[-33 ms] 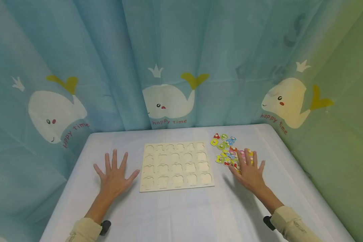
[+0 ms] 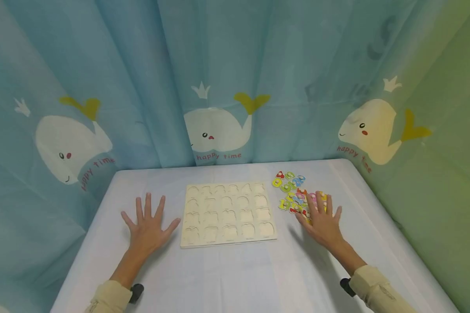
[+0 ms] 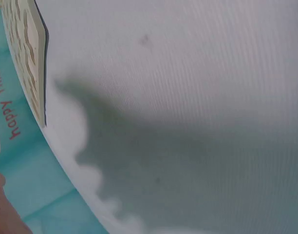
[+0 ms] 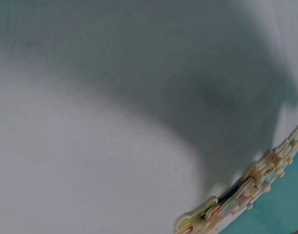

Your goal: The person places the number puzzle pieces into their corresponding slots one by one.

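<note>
A pale wooden puzzle board [image 2: 237, 221] with rows of shallow recesses lies flat between the two hands. To its left hovers my left hand [image 2: 149, 230], fingers spread wide and holding nothing, its thumb pointing toward the board's edge. My right hand [image 2: 325, 228] is likewise spread and holds nothing; its fingers overlap part of a pile of colourful number pieces [image 2: 286, 188] in the head view, hiding some of them. Those pieces [image 4: 232, 202] have small knobs and run along the lower right of the right wrist view. Both wrist views show a broad hand shadow on the cloth.
A white cloth [image 2: 235, 278] covers the table. Blue curtains [image 2: 141, 78] with whale prints hang behind and at the left, and a greenish one [image 2: 446, 182] at the right. Dark straps [image 2: 137, 293] sit at both wrists, by the beige sleeves.
</note>
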The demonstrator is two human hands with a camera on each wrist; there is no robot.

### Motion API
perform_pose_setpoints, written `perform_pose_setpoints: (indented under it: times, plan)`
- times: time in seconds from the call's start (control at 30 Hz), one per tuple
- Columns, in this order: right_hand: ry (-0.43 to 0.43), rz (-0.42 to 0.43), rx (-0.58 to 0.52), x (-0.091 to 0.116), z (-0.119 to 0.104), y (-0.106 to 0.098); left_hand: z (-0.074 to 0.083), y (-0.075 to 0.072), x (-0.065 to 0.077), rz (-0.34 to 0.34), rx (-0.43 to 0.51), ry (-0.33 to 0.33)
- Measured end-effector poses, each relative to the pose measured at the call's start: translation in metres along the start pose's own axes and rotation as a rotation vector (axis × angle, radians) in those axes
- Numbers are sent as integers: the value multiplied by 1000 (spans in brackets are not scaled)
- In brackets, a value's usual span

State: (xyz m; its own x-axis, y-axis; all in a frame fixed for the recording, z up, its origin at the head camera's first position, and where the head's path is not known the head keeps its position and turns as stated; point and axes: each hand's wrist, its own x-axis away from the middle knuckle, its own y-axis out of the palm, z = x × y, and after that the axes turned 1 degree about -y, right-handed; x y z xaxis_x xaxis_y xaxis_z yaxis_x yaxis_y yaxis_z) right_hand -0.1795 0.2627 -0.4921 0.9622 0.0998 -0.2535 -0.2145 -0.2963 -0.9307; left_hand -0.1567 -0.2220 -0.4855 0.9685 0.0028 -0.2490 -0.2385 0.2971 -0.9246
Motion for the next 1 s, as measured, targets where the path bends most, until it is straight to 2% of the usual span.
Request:
perform_pose_setpoints:
  times: [0.13, 0.27, 0.4, 0.5, 0.6, 0.77, 0.9, 1.0]
  plan:
    - [19, -9, -55, -4, 6, -1, 0, 5, 2, -81, 121, 3]
    - [66, 7, -191, -9, 22, -3, -3, 17, 12, -194, 262, 89]
    - [112, 20, -295, -22, 38, -1, -9, 30, 22, -246, 327, 153]
    - [150, -34, -339, -36, 47, 4, -12, 36, 27, -255, 353, 166]
    - [182, -127, -360, -51, 52, 8, -13, 39, 31, -241, 372, 180]
    - [202, -254, -361, -69, 56, 11, -10, 38, 30, -217, 408, 207]
    - [191, -301, -327, -76, 59, 12, -6, 36, 25, -224, 432, 218]
    - [189, -312, -295, -79, 60, 13, -3, 36, 21, -257, 445, 219]
